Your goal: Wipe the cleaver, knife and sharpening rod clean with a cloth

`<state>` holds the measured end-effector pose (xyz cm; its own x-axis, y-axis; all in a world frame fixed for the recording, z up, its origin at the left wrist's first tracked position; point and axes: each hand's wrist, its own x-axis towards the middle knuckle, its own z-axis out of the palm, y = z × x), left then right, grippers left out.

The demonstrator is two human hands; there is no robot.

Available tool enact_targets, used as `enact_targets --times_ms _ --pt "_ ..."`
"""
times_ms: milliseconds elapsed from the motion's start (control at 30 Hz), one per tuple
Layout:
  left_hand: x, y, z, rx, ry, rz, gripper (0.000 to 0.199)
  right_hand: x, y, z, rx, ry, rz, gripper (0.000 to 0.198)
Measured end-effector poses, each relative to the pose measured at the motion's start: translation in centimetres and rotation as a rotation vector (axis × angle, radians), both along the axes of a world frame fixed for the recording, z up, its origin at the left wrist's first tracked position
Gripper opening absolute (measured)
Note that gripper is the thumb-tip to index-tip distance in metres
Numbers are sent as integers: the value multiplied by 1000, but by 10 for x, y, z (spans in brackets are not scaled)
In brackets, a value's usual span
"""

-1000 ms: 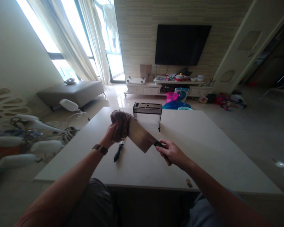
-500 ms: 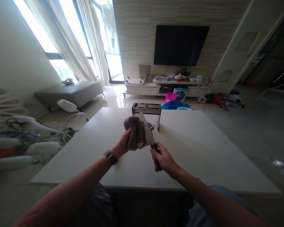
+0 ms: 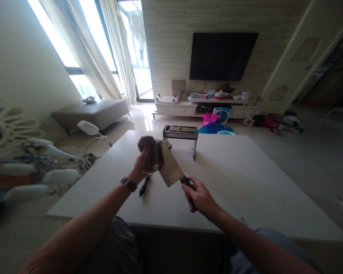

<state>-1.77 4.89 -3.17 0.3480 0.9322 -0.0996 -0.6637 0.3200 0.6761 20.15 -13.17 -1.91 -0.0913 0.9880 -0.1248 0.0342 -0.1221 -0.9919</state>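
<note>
My right hand [image 3: 200,195] is closed round the black handle of a cleaver [image 3: 170,164], whose broad blade points up and to the left above the table. A folded brown cloth [image 3: 148,154] is gripped in my left hand [image 3: 138,166], pressed to the far left part of the blade; the blade's tip end is partly hidden by it. Below the cloth, a black-handled tool [image 3: 144,186] lies on the white table [image 3: 231,179], its upper end hidden by my left hand. Beyond the blade stands a knife rack [image 3: 180,132] with a slotted dark top and clear sides.
White lamp-like shades [image 3: 60,176] and cables crowd the floor left of the table. Past its far edge are a pink basket [image 3: 210,118], a blue bag [image 3: 211,128] and a low TV cabinet [image 3: 175,110]. A grey bench [image 3: 94,113] stands by the window.
My left hand and the cloth have moved left along the blade, baring more of it. The black-handled tool on the table has come into sight. The camera view has shifted slightly.
</note>
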Motion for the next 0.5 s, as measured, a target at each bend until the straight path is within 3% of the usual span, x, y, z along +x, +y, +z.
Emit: enact_targets --times_ms 200,367,500 --pt "18 -28 15 -46 18 -75 44 1 5 4 91 97 -118 35" --pt "53 -60 14 -38 91 -203 37 0 7 2 46 127 -139 39" --pt "64 -65 3 22 131 -77 35 -3 7 -3 6 125 -93 53"
